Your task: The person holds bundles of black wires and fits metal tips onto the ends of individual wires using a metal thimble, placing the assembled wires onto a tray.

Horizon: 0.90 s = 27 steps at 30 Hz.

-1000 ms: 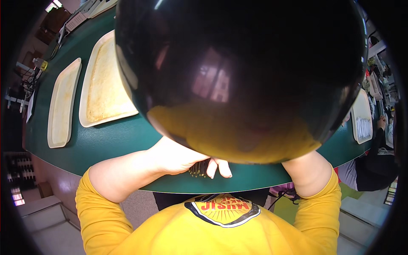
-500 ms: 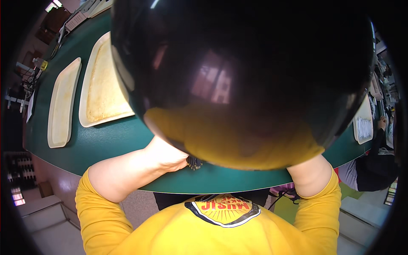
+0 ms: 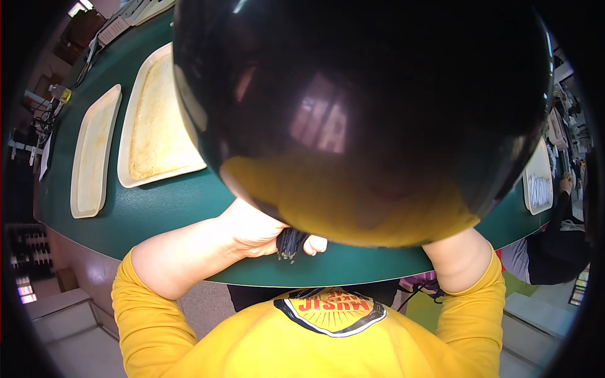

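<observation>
Now, compared with half a second earlier, a bundle of dark strands point(image 3: 289, 242) shows longer below the left hand point(image 3: 257, 232), over the desk point(image 3: 353, 268) near the middle of its front edge, and fingertips point(image 3: 315, 244) reappear beside it. The left hand's fingers look closed around the bundle, which suggests it is being adjusted in the grip; whose fingertips those are, I cannot tell. A glossy black dome point(image 3: 365, 113) hides the right hand, so its fingers' state is unknown.

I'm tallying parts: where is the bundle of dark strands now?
In the head view, the dark bundle is slightly left of centre, between the left hand and some fingertips, just below the glossy black dome.
</observation>
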Motion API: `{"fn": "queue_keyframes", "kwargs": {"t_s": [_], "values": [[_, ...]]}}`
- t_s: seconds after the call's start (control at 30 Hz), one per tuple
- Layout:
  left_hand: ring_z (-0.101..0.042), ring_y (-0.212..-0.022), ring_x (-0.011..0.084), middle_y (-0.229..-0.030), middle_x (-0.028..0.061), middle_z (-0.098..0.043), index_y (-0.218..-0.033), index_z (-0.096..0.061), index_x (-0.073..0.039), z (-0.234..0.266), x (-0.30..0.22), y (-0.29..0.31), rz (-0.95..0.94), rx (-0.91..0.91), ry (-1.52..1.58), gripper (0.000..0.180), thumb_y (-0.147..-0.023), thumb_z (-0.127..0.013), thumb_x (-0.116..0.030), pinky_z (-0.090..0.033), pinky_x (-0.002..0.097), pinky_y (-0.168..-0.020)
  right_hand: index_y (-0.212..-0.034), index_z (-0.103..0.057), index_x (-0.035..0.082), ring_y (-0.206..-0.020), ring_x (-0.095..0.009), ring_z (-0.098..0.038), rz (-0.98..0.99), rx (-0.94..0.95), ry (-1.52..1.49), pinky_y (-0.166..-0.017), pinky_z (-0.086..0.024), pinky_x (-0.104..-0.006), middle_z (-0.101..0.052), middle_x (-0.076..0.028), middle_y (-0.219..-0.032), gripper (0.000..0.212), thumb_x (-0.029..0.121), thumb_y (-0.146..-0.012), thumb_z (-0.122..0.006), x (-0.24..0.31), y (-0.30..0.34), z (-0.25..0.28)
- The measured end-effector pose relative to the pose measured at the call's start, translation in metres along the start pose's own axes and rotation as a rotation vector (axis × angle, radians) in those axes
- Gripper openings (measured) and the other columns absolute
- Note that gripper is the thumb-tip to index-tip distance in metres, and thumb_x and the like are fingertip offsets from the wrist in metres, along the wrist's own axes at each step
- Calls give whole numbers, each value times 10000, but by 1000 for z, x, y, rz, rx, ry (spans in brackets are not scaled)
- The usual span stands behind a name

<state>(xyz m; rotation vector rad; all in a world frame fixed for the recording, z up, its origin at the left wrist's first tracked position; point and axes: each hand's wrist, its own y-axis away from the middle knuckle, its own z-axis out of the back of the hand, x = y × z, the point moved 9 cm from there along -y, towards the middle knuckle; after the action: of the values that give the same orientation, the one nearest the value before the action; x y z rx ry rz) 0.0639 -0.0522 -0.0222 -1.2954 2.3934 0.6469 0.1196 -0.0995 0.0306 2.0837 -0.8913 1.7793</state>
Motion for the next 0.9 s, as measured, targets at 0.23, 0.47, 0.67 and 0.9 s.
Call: {"fn": "queue_keyframes", "kwargs": {"t_s": [0.23, 0.47, 0.67, 0.9], "values": [[-560, -604, 165, -739, 114, -558, -920, -511, 7, 17, -11, 1, -165, -100, -109, 248, -686, -592, -6, -474, 253, -511, -796, -539, -27, -609, -63, -507, -32, -130, 73, -552, -403, -197, -553, -42, -656, 96, -16, -704, -514, 7, 0, 18], [-555, -600, 165, -741, 114, -557, -927, -507, 7, 16, -13, -1, -194, -47, -70, 260, -683, -595, -11, -468, 249, -509, -768, -525, -20, -548, -32, -466, 152, -269, 146, -489, -372, -174, -533, -15, -626, 75, -24, -693, -520, 18, 8, 25], [-551, -596, 164, -741, 115, -556, -933, -504, 6, 12, -9, -6, -200, 19, -22, 271, -680, -599, -15, -463, 246, -507, -737, -514, -17, -491, -25, -434, 21, -207, 228, -440, -341, -166, -504, 4, -586, 35, -17, -724, -482, 16, 5, 25], [-547, -557, 156, -732, 104, -557, -952, -496, -7, 9, -5, -3, -75, -17, 25, 280, -689, -591, -30, -461, 244, -489, -820, -510, -32, -611, -32, -496, 179, -360, 219, -538, -397, -169, -550, -14, -713, 119, -48, -708, -472, 14, 10, 29]]}}
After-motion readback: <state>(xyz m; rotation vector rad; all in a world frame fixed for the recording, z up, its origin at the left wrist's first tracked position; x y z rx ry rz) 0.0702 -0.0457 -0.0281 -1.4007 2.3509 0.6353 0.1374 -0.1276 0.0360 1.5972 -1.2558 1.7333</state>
